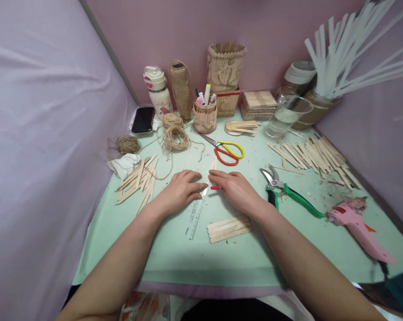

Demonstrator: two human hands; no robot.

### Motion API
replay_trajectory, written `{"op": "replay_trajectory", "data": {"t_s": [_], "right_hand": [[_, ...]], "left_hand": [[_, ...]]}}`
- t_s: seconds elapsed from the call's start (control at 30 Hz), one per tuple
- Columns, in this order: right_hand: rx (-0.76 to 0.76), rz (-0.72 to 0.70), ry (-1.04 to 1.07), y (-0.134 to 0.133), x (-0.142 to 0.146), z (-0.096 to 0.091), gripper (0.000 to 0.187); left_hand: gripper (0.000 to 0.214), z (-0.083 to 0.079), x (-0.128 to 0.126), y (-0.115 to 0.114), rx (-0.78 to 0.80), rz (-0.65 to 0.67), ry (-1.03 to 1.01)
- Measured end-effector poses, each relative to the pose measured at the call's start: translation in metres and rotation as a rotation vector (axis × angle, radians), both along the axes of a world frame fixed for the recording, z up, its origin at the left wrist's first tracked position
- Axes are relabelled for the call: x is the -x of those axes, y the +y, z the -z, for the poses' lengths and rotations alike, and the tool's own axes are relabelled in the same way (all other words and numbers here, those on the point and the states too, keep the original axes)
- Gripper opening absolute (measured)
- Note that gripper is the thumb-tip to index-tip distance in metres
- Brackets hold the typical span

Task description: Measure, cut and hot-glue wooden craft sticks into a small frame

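My left hand (183, 189) rests on the table with its fingers stretched and apart, the tips at the upper part of a clear ruler (195, 218). Facing it, my right hand (233, 187) lies low with its fingers pointing left. A short red end of what looks like a pen (215, 187) pokes out from under that hand; the rest is hidden by the palm. Just beyond the right fingers, a wooden craft stick (215, 164) shows in part. Several craft sticks (229, 228) lie side by side below my right wrist.
Scissors (226, 149) lie beyond my hands. Pruning shears (281, 189) and a pink glue gun (358, 227) are at right, near loose sticks (316, 156). Cut sticks (139, 178) and twine (174, 133) are at left. A pen holder (205, 118) and water cup (284, 118) stand behind.
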State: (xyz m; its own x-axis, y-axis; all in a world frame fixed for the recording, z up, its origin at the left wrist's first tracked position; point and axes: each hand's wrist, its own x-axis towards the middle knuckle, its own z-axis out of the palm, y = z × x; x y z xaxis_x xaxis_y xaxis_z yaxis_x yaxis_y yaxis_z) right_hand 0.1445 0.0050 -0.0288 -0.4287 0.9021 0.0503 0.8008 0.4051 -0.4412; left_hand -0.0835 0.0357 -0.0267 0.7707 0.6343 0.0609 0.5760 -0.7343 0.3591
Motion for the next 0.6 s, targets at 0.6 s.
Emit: {"op": "replay_trajectory", "data": {"t_s": [0.6], "right_hand": [[-0.007, 0.0, -0.013, 0.0002, -0.0007, 0.0002, 0.048]], "left_hand": [[0.03, -0.0005, -0.0008, 0.0001, 0.014, -0.004, 0.017]]}}
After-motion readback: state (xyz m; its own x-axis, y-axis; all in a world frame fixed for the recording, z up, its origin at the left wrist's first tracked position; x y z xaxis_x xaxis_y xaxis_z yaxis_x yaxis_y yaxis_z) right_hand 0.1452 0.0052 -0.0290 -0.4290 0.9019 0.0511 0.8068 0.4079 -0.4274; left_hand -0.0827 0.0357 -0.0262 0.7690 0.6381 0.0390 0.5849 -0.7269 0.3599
